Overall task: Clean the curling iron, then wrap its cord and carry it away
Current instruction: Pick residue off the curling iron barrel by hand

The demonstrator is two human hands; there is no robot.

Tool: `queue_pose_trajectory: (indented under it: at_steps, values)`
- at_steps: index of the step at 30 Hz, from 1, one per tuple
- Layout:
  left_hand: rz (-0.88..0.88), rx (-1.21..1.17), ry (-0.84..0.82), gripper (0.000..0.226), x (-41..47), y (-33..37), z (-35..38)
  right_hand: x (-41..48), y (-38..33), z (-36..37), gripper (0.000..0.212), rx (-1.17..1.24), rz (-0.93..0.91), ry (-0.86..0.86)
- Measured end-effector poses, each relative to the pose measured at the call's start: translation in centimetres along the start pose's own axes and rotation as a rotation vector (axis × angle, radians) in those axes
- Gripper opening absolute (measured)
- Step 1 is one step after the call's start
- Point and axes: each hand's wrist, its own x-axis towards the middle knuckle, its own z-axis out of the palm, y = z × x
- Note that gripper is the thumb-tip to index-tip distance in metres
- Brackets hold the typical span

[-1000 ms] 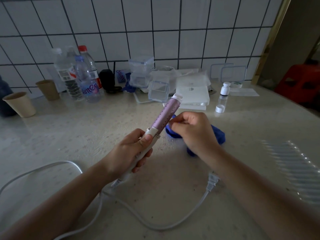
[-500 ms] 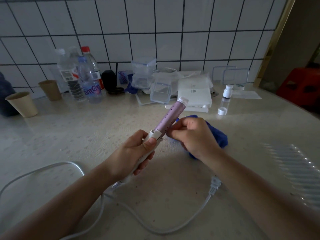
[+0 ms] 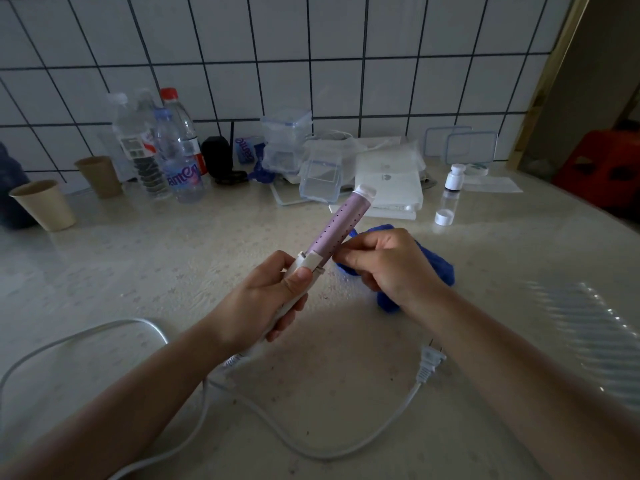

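My left hand (image 3: 266, 299) grips the white handle of the curling iron (image 3: 341, 225), whose pink perforated barrel tilts up and away to the right. My right hand (image 3: 388, 265) holds a blue cloth (image 3: 436, 268) bunched against the lower right side of the barrel. Most of the cloth hangs behind and under that hand. The white cord (image 3: 311, 441) runs from the handle's base, loops over the counter at left and front, and ends in a plug (image 3: 429, 363) lying flat below my right forearm.
Along the tiled wall stand two paper cups (image 3: 43, 206), several plastic bottles (image 3: 176, 157), clear plastic boxes (image 3: 320, 178), a white packaged box (image 3: 389, 185) and a small white-capped vial (image 3: 452, 187). A loose white cap (image 3: 444, 217) lies nearby. A red stool (image 3: 602, 168) stands beyond the counter's right edge.
My right hand with the blue cloth has slid down the barrel toward the handle. The plug, earlier partly under my forearm, is now fully visible. My left hand keeps its grip.
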Motion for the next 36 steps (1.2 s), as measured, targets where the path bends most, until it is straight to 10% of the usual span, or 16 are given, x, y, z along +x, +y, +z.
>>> queue_pose_trajectory:
  at_steps: [36]
  values:
    - [-0.002, -0.02, 0.033, 0.052, -0.1, 0.8, -0.3, 0.3, 0.4, -1.0, 0.037, -0.111, -0.251, 0.058]
